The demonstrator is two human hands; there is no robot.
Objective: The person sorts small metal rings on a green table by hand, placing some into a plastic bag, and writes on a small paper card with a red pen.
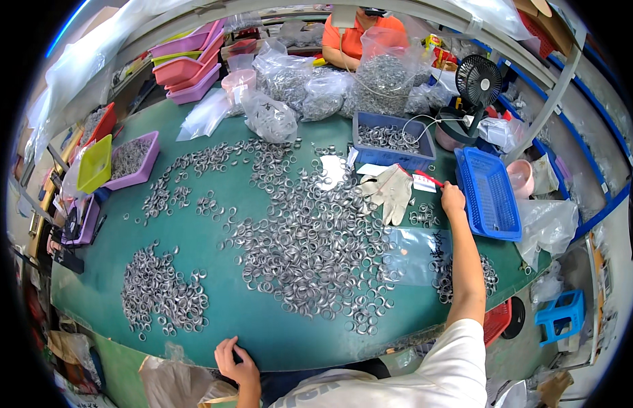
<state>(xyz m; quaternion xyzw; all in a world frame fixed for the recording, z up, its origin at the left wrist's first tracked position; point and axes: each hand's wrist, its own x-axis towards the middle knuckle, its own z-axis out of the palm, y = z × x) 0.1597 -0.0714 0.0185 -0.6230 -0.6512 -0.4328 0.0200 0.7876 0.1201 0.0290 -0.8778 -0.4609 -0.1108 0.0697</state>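
My right hand (454, 198) reaches to the right side of the green table, its fingers closed around one end of a thin red pen-like stick (430, 179). Just left of it lie a white work glove (390, 194) and a small white label (423, 183). My left hand (236, 363) rests at the near table edge, fingers bent and thumb apart, with nothing visible in it. A large spread of grey metal rings (309, 245) covers the middle, and a smaller heap of rings (161, 292) lies at the left. A clear plastic bag (417, 255) with handwriting lies near my right forearm.
A blue basket (492, 194) stands right of my hand. Behind are a grey-blue bin (391, 158) of rings, a black fan (478, 80) and filled plastic bags (282, 78). A pink tray (150, 163) sits at the left. Across the table is a person in an orange shirt (343, 44).
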